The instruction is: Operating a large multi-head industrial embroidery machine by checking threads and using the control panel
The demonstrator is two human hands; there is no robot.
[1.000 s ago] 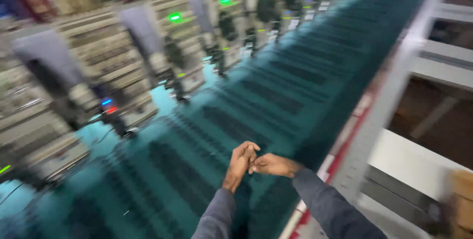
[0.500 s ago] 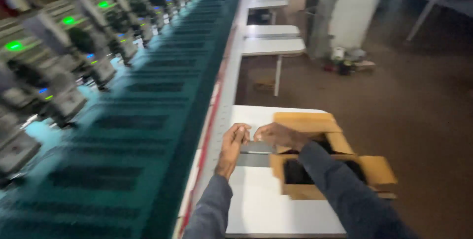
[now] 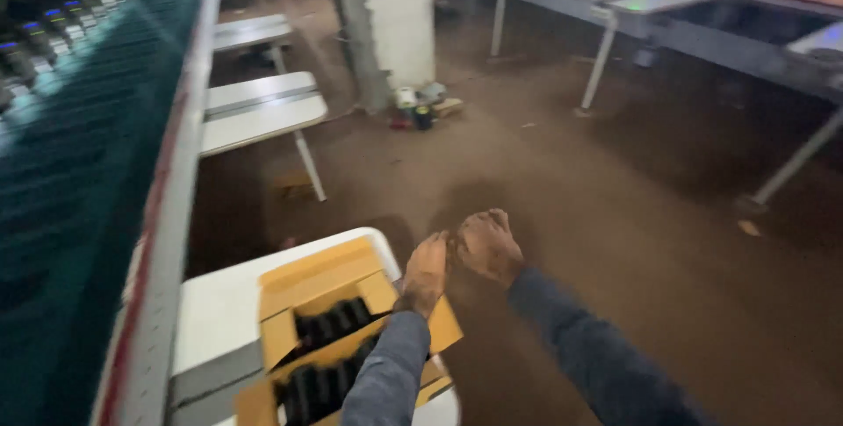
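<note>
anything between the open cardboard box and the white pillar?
Head view: mostly bare brown floor between the cardboard box and the pillar; small containers sit at the pillar's base.

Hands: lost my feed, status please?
Left hand and right hand touching, nothing visibly held. Open cardboard box of dark spools beneath left. Nothing in the way.

I'm on a textile factory floor: a long embroidery machine (image 3: 61, 127) with green lights runs along my left, white tables (image 3: 255, 110) just beside it, a pillar (image 3: 391, 22) beyond them, bare brown floor (image 3: 615, 215).
</note>
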